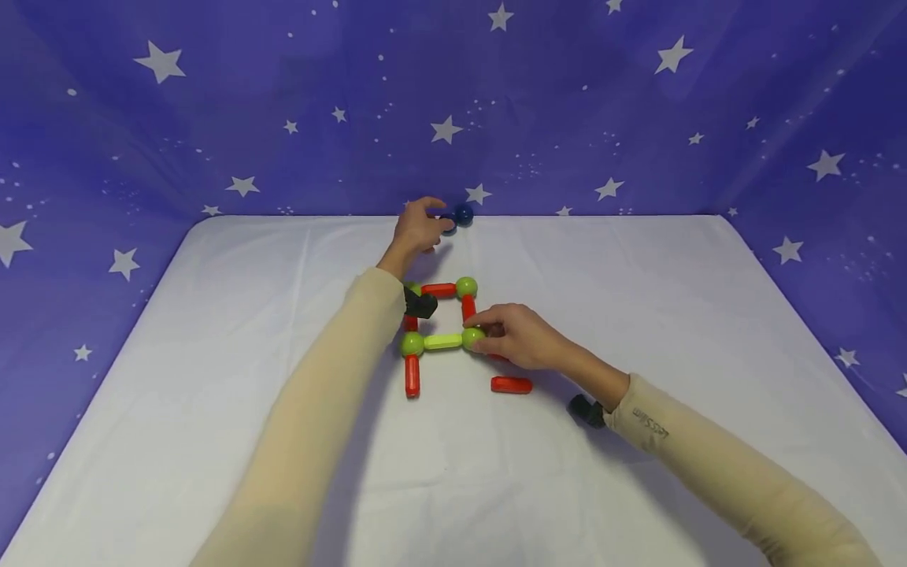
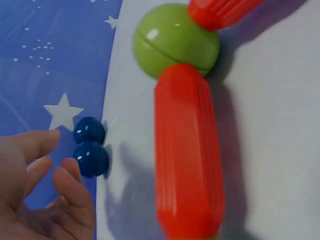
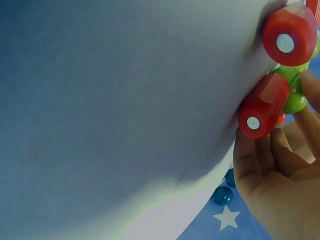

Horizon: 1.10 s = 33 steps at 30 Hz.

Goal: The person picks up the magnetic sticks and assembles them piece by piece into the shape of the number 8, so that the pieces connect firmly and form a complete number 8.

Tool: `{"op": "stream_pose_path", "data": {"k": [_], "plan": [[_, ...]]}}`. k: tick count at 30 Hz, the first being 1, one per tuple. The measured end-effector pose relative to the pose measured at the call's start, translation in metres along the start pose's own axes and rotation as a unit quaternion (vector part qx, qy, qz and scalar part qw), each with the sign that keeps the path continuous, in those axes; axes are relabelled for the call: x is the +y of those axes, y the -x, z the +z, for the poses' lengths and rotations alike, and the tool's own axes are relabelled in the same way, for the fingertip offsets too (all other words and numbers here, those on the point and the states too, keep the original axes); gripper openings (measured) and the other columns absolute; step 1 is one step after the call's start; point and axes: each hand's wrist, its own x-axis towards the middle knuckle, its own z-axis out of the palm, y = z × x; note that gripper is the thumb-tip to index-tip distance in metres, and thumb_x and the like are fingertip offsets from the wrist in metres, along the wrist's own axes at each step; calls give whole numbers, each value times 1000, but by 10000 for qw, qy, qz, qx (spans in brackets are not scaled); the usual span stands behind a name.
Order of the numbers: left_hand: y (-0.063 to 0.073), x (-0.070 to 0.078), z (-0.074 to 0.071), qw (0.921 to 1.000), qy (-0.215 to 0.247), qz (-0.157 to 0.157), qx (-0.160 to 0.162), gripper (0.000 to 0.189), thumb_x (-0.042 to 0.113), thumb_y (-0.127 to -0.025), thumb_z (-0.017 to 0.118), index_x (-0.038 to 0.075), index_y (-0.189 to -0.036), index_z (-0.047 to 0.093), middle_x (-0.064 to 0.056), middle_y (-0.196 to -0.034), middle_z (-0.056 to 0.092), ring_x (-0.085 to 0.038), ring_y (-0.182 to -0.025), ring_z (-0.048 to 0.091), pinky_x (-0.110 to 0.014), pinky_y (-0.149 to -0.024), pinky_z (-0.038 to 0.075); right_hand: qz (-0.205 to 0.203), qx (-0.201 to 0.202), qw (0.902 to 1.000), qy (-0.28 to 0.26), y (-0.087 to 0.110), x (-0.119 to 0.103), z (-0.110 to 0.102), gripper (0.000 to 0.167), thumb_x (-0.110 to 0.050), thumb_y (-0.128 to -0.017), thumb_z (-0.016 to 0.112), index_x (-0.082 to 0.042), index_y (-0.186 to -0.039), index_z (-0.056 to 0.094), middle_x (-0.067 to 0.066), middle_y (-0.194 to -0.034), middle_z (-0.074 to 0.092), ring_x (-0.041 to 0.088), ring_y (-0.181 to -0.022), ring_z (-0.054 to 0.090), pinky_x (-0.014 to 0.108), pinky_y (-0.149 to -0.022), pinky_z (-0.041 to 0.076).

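My left hand (image 1: 418,228) reaches to the table's far edge, fingers partly bent, beside two dark blue balls (image 1: 464,215). In the left wrist view a gap shows between index finger and thumb, with the blue balls (image 2: 92,160) just past the fingertips. My right hand (image 1: 527,339) pinches a green ball (image 1: 472,339) between thumb and finger. From that ball a red rod (image 3: 264,105) sticks out over the other fingers. A yellow-green rod (image 1: 443,342) links it to another green ball (image 1: 412,344). Red rods (image 1: 439,290) and green balls (image 1: 466,287) complete a square, partly hidden by my left wrist.
One red rod (image 1: 412,376) points toward me from the square's near left ball. Another red rod (image 1: 511,385) lies loose below my right hand. White cloth (image 1: 439,488) covers the table, and a blue starry curtain (image 1: 368,102) hangs behind it.
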Motion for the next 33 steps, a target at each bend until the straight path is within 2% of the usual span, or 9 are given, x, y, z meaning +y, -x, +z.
{"op": "stream_pose_path", "data": {"k": [2,5,10,12,15,19,27,30,33], "plan": [[-3,0,5,9999,-35,-122,-48,47,22,-97,65,19,-142,52,-8,-126,57,-14,-75,59,-25,-59,53,-32,1,10000,16,0,0,0,31,-11,-89,73,-8,-120,71,1,-81,57,19,-73,50,30,-64,42],[-7,1,11,9997,-224,-13,18,49,22,-97,63,18,-144,50,-9,-131,56,-19,-78,62,-28,-64,54,-71,10,10000,27,0,-1,0,31,-11,-89,73,-8,-120,71,1,-80,57,18,-73,50,30,-63,41],[-11,3,16,9929,-1114,387,144,50,21,-97,60,16,-145,49,-7,-142,51,-26,-113,57,-38,-94,46,-133,52,9999,50,0,-2,0,30,-11,-90,72,-8,-119,71,0,-79,57,18,-72,50,29,-62,40],[-12,3,18,9880,-1470,443,172,49,21,-96,60,15,-144,51,-8,-143,51,-27,-123,52,-41,-99,42,-137,39,9999,41,0,-2,0,30,-11,-90,72,-8,-119,71,1,-79,57,18,-72,50,29,-62,40],[-12,-1,22,9842,-1718,356,217,46,21,-96,60,15,-141,54,-9,-140,54,-30,-123,52,-44,-98,44,-113,5,9999,49,0,-2,-1,30,-12,-91,72,-7,-120,70,2,-79,56,19,-72,50,29,-62,39],[-12,-6,25,9852,-1669,225,308,43,22,-96,61,16,-138,57,-9,-135,57,-30,-118,55,-43,-95,44,-68,1,9999,93,2,-3,-2,31,-11,-90,72,-7,-121,70,2,-79,56,18,-71,49,29,-61,39],[-8,-7,22,9870,-1554,257,315,42,21,-94,63,18,-135,59,-11,-131,59,-31,-113,57,-43,-92,45,-36,0,10000,88,1,-5,-2,32,-11,-90,73,-7,-121,70,2,-79,56,19,-72,50,29,-61,39],[-3,-6,17,9890,-1409,376,255,41,22,-94,64,17,-135,59,-10,-132,59,-29,-113,57,-42,-92,45,-25,6,10000,81,1,-5,0,32,-11,-89,73,-7,-121,70,1,-80,56,19,-72,50,29,-62,40],[5,-1,11,9920,-1065,680,-44,42,26,-94,66,16,-135,59,-10,-130,59,-27,-112,57,-41,-92,44,6,6,10000,87,1,-5,-1,32,-11,-89,73,-7,-121,70,1,-80,57,18,-71,51,29,-62,41]]}}
